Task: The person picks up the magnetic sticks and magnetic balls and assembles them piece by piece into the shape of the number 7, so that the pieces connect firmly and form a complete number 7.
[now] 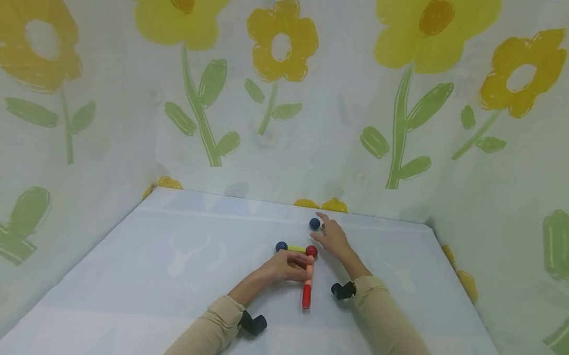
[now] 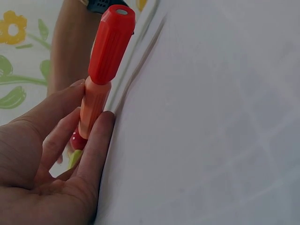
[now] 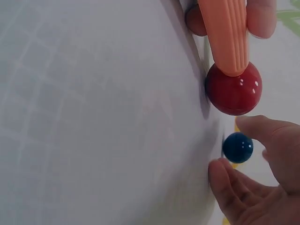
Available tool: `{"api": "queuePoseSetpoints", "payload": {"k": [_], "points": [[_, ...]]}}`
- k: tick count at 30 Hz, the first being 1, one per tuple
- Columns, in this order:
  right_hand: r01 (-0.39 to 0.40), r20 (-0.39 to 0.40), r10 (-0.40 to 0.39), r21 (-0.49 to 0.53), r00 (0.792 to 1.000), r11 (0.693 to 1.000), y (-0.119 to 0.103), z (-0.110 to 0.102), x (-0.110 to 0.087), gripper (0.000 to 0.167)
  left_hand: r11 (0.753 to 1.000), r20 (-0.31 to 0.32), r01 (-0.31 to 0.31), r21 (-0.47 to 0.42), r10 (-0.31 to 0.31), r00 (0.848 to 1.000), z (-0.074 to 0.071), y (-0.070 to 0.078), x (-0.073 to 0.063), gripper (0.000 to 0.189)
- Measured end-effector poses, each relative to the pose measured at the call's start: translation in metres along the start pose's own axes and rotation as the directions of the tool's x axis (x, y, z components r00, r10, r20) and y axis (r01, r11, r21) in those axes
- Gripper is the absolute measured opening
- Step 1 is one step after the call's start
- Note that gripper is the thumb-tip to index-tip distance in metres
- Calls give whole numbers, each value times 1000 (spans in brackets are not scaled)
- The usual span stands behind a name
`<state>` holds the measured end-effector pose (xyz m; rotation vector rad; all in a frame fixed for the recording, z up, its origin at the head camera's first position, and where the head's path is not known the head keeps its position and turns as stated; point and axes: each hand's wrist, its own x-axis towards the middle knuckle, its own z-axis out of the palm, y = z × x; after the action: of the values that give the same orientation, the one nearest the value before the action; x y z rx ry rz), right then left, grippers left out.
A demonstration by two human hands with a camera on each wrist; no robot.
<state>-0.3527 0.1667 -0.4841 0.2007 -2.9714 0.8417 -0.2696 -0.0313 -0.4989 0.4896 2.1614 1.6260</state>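
On the white table, my left hand [image 1: 285, 266] pinches an orange rod [image 2: 94, 104] between thumb and fingers. A red rod [image 1: 306, 297] joins its near end, and a red ball [image 3: 234, 89] sits at its far end. From that ball a yellow-green rod [image 1: 296, 249] runs left to a blue ball [image 1: 281, 246]. Beyond this piece lies a separate dark blue ball [image 1: 315, 224]. My right hand [image 1: 335, 242] is beside it, thumb and fingers spread apart around it. In the right wrist view, a gap shows between the loose ball [image 3: 238, 147] and the thumb; whether any finger touches it I cannot tell.
The white tabletop [image 1: 191, 279] meets a flower-printed cloth wall [image 1: 313, 163] just behind the loose ball. Similar cloth rises on the left and right sides. Black wrist mounts [image 1: 253, 323] stick out from both wrists, near the table.
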Motion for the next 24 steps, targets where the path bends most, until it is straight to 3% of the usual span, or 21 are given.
{"api": "queuePoseSetpoints", "payload": {"k": [3, 8, 15, 24], "points": [[25, 22, -24, -41, 999, 999, -6, -2, 0, 65, 1000, 7, -5, -16, 5, 1000, 0, 0, 0, 31], [-19, 41, 23, -96, 999, 995, -13, 0, 1, 59, 999, 26, -17, -34, 17, 1000, 0, -3, 1, 31], [-37, 11, 39, -140, 999, 989, -13, 2, 3, 55, 1000, 16, -17, -25, 17, 1000, 2, -2, 1, 31], [-56, -51, 51, -110, 997, 992, -10, 9, 5, 43, 1000, -1, -9, -18, 9, 1000, 1, 0, -1, 31]]}}
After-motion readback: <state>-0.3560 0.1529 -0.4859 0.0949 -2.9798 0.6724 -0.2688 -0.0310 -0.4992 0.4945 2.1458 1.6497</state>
